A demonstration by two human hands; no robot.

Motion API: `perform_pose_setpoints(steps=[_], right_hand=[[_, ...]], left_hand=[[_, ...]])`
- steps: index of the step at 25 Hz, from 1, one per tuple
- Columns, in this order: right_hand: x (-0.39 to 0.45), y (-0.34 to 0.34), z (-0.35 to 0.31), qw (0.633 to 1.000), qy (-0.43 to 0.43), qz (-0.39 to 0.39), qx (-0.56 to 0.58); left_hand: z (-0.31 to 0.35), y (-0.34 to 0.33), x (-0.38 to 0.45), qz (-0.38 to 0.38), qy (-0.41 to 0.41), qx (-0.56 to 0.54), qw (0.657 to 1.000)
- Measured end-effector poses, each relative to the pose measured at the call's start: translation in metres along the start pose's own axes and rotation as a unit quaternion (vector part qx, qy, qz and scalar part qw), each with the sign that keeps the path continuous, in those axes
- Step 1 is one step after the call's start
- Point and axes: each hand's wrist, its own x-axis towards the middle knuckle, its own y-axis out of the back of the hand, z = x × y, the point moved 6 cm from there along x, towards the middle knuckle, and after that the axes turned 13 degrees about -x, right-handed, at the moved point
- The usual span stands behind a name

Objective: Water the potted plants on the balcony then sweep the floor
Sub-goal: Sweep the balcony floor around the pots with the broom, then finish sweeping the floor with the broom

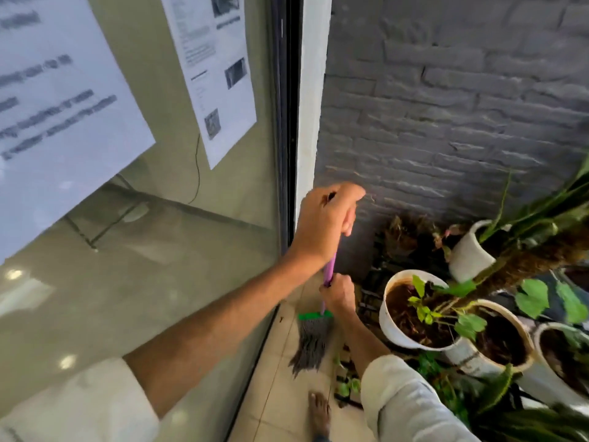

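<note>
The printed text on the two paper sheets [63, 100] stuck to the glass door [191, 250] is blurred beyond reading. The broom [314, 339] shows only short stretches of its purple handle, the rest covered by both hands, and its grey bristles hide the tile beneath them. At the floor's right edge stand four white potted plants [414, 311]; the nearest two are cut off by the frame and partly screened by leaves. One bare foot [319, 414] shows at the bottom edge, its heel cropped.

The left hand [325, 221] is clenched around the top of the handle, fingers wrapped over it. The right hand [339, 295] grasps the handle lower down, just above the green collar. The broom stands nearly upright, bristles on the floor [280, 393] between the glass door and the pots, near the corner by the grey brick wall [446, 106].
</note>
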Motion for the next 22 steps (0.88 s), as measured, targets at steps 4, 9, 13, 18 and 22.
perform_pose_setpoints(steps=[4,9,13,18,22], right_hand=[[0.091,0.015,0.008,0.999,0.025,-0.033,-0.013],[0.185,0.025,0.014,0.997,0.044,-0.053,-0.031],[0.213,0.059,0.005,0.996,0.087,-0.014,-0.027],[0.239,0.120,0.015,0.989,0.108,-0.002,-0.106],[0.257,0.165,0.044,0.989,0.089,0.029,-0.111]], left_hand=[[-0.053,0.009,0.082,0.048,0.033,0.101,0.993],[-0.104,0.037,0.184,-0.011,0.087,0.236,0.968],[-0.084,0.040,0.260,0.041,-0.108,0.391,0.913],[-0.102,0.056,0.340,-0.007,-0.132,0.509,0.851],[-0.124,0.079,0.400,-0.040,-0.122,0.566,0.814]])
